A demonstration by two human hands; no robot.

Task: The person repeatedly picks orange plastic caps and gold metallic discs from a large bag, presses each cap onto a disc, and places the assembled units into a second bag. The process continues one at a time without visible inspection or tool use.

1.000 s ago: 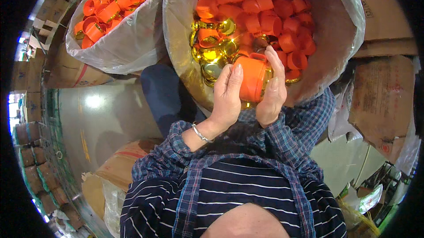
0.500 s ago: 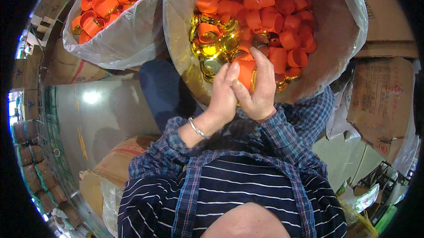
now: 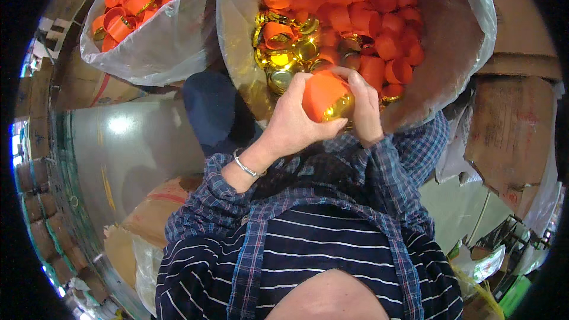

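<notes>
While both hands close around it, an orange cap (image 3: pixel 323 91) with a gold piece (image 3: pixel 339 106) at its lower end sits between them: the left hand (image 3: pixel 290 124) wraps it from the side, the right hand (image 3: pixel 364 112) clasps it opposite. It hangs at the near rim of a plastic-lined bin (image 3: pixel 468 35) heaped with orange and gold caps. A second bag (image 3: pixel 166 47) stands to the left.

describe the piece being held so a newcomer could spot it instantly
Start at the big plastic-lined sack of orange caps and gold lids, upper right. At its near rim the left hand and right hand clasp an orange cap. Unlike the loose ones, it has a shiny gold piece at its lower end.
</notes>
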